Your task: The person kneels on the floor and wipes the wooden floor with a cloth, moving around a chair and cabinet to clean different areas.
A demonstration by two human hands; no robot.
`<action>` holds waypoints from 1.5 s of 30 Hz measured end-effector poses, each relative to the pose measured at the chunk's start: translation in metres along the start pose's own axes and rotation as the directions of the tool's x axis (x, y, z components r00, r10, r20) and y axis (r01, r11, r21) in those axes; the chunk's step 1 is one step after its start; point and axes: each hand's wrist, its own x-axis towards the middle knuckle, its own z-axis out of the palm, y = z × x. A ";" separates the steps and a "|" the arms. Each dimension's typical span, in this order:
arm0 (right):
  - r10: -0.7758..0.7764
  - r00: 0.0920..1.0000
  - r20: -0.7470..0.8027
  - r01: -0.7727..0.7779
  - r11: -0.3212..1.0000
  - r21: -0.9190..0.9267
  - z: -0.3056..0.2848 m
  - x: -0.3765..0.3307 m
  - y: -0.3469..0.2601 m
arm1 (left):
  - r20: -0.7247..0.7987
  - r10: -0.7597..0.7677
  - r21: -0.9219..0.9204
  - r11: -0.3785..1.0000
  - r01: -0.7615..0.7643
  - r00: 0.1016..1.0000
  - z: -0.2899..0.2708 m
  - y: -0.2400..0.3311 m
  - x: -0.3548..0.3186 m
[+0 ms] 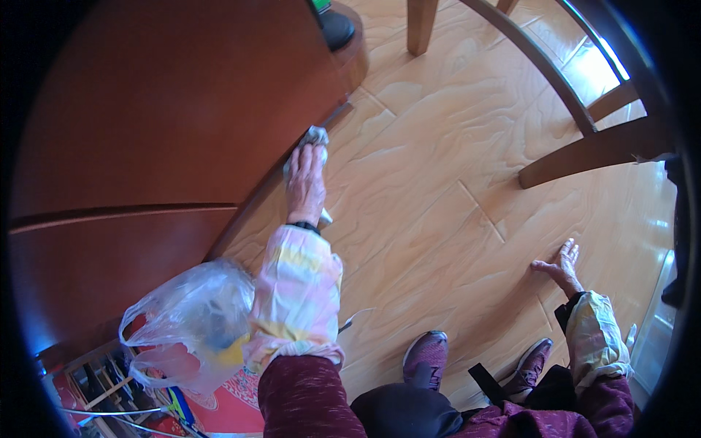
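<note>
- Left hand (306, 182): stretched forward, palm down and fingers flat, pressing a cloth against the lower edge of the cabinet where it meets the floor. Sleeve is a pale pink and yellow cover over a dark red garment, with a dark band at the wrist.
- Cloth (315, 136): small, grey-white, crumpled; it shows past the fingertips of the left hand and a corner peeks out beside the wrist. It lies on the floor right at the cabinet's base.
- Right hand (560, 264): holding nothing, fingers spread wide, resting flat on the floor, well apart from the cloth. Same pale sleeve cover over dark red.
- Cabinet (168, 117): large, reddish-brown, polished wood, filling the upper left; a horizontal seam runs across its face.
- Floor (438, 168): light wooden boards with marked grain, glossy, bright sun patch at upper right.
- Plastic bag (190, 321): clear, crumpled, with yellowish contents, just left of the left forearm.
- Shoes (426, 358): one pair, purple-maroon, at the lower middle, toes pointing up the picture.
- Chair (577, 146): dark wooden legs and curved rail, upper right, standing on the floor.
- Dark round object (337, 28): at the cabinet's top corner; kind cannot be told.
</note>
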 end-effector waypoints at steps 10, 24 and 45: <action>-0.018 1.000 -0.018 0.019 0.999 0.030 0.000 0.002 0.003 | 0.064 -0.636 0.440 0.710 0.550 0.769 -0.064 -0.075 -0.157; -0.038 0.997 -0.064 0.039 0.999 0.018 0.003 0.002 0.000 | -0.146 -0.219 -0.067 0.975 0.211 0.965 0.024 0.092 0.028; -0.027 1.000 -0.015 0.027 0.999 0.037 -0.001 0.000 -0.001 | 0.031 -0.614 0.143 0.784 0.605 0.789 -0.076 -0.081 -0.194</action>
